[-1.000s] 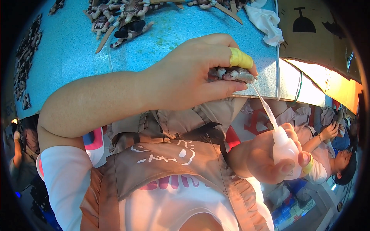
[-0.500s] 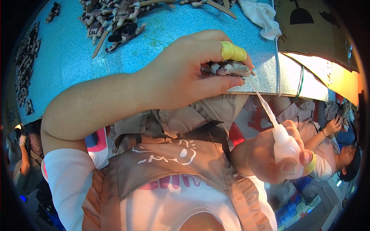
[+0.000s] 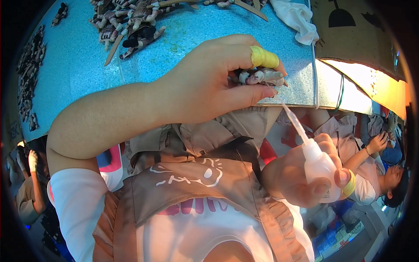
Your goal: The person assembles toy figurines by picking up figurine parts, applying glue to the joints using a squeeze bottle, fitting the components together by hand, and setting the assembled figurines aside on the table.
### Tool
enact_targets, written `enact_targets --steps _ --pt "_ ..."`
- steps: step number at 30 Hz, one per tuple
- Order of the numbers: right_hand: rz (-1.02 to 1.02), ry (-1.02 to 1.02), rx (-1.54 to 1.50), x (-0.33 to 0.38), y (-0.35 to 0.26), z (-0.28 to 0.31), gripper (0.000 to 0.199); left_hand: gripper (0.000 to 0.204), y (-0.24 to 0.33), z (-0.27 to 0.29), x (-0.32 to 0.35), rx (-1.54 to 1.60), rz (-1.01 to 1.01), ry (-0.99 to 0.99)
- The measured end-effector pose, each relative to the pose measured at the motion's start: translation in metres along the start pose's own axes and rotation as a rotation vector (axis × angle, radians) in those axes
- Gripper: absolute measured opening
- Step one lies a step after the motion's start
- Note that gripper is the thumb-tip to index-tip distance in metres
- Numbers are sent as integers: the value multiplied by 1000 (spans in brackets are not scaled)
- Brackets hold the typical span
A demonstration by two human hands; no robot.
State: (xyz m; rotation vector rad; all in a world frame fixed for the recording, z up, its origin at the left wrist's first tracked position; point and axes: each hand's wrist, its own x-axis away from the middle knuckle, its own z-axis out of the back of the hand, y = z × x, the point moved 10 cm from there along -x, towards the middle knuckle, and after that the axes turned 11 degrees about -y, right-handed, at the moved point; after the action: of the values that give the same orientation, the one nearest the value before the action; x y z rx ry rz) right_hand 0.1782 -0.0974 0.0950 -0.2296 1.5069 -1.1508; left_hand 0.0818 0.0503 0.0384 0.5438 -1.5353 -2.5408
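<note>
A blue desk [image 3: 78, 78] spreads out ahead of me, a heap of small dolls [image 3: 142, 17] and a white cloth [image 3: 297, 19] at its far side. My left hand [image 3: 218, 78] has its fingers closed around one doll [image 3: 266, 77] above the near edge; my right hand [image 3: 299, 179] grips a white bottle [image 3: 322, 166], its thin spout [image 3: 295, 123] slanting up toward that doll, though I can't tell whether they touch

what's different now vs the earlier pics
Since half a second ago, the white squeeze bottle in the right hand has shifted slightly left, its nozzle swinging left too. Nothing was grasped or released: the left hand still holds the small figure, and the figures piled on the blue table stayed put.
</note>
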Motion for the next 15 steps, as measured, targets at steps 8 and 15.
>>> enact_targets --steps 8,15 --pt "36 216 -164 4 5 17 20 25 -1 2 0 4 -11 8" --pt "-307 193 -365 -4 57 21 49 35 -21 -6 3 316 213 -52"
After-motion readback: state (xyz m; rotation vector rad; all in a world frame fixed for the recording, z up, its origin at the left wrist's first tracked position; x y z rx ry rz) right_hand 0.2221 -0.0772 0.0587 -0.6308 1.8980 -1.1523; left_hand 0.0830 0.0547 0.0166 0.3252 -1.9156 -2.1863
